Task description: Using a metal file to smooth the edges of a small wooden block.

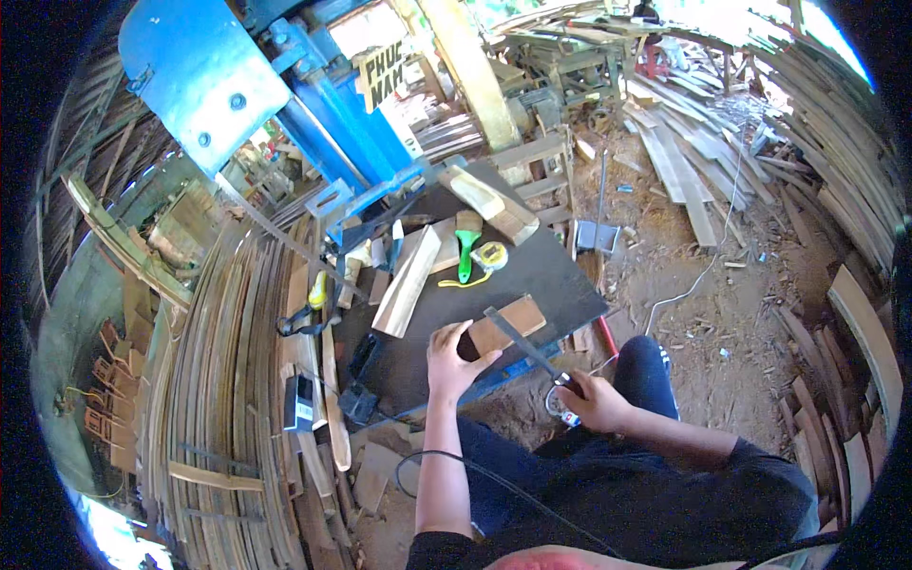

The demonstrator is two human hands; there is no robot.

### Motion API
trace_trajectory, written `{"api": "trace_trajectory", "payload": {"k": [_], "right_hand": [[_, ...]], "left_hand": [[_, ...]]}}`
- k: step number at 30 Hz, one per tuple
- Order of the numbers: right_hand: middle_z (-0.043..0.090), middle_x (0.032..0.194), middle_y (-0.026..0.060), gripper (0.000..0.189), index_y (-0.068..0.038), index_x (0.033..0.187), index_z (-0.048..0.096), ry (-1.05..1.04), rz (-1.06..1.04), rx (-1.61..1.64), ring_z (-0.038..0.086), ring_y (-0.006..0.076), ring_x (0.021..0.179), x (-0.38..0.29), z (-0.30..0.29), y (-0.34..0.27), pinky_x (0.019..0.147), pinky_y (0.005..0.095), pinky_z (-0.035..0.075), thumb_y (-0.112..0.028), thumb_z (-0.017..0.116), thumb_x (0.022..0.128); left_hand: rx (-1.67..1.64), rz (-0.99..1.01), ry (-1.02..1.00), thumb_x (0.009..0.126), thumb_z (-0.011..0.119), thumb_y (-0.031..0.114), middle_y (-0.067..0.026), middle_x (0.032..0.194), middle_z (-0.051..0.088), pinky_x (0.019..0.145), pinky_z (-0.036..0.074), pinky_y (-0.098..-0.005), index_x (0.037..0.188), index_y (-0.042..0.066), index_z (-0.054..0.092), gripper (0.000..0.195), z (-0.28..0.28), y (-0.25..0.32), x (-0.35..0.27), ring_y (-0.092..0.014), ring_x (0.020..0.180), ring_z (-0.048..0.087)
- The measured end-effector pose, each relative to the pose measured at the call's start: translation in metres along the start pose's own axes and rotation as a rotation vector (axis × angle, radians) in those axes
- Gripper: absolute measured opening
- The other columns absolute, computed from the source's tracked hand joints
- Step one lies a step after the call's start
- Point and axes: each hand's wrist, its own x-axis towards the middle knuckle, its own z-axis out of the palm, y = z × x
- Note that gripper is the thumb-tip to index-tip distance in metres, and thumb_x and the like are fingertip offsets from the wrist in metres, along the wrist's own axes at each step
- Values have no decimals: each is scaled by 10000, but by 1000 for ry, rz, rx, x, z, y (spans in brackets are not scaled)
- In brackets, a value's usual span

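My left hand [456,360] grips the left end of a reddish-brown wooden block [511,326], which rests near the front edge of a dark machine table [420,363]. Thumb and fingers spread around that end. In my right hand [598,404] is the handle of a flat steel file [524,344]. Its blade lies slantwise across the block, the tip reaching the far long edge. Whether the blade presses on the wood or hovers just over it, I cannot tell. Farther back on the table are a green-handled brush [467,249] and a yellow tape measure [491,258].
A blue bandsaw [206,85] rises at the back left, its blade [278,228] slanting down to the table. Pale wood offcuts [408,281] lie behind my left hand. Stacked boards [214,385] line the left. A white cord [702,278] crosses the dirt floor at right.
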Motion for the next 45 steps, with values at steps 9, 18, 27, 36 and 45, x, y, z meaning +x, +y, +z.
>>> {"api": "trace_trajectory", "payload": {"k": [9,18,27,36,45], "right_hand": [[649,821,265,371,5,1029,553,90,-41,11,669,470,820,10,-4,14,703,496,502,-360,622,1011],[559,661,118,381,14,1066,555,192,-236,150,531,181,562,8,-32,-30,546,380,433,-366,560,1061],[599,726,157,357,-11,1188,497,225,-251,91,578,252,625,12,-24,-14,613,410,459,-330,571,1047],[629,792,88,327,-25,1074,593,-273,241,346,583,190,710,-6,-16,-1,679,400,494,-323,687,978],[652,855,27,287,-3,1057,608,-34,-112,415,573,98,783,-7,-16,-11,727,294,500,-282,663,1021]], "left_hand": [[-41,-30,-24,655,914,468,-81,1242,622,1059,431,-482,1184,97,653,697,-1,4,3,-319,1198,559],[-48,-41,-65,649,905,501,-67,1277,624,1076,413,-481,1178,98,645,714,0,-2,2,-291,1239,564],[-33,-105,-124,641,909,495,-63,1305,608,1096,402,-484,1188,100,652,722,-4,0,0,-287,1273,541],[4,-42,-90,657,909,471,-78,1268,616,1046,453,-476,1150,76,663,678,-6,1,-2,-303,1211,578],[-15,3,-44,664,912,471,-103,1231,650,1017,489,-462,1133,51,676,672,-4,8,-1,-325,1153,614]]}}
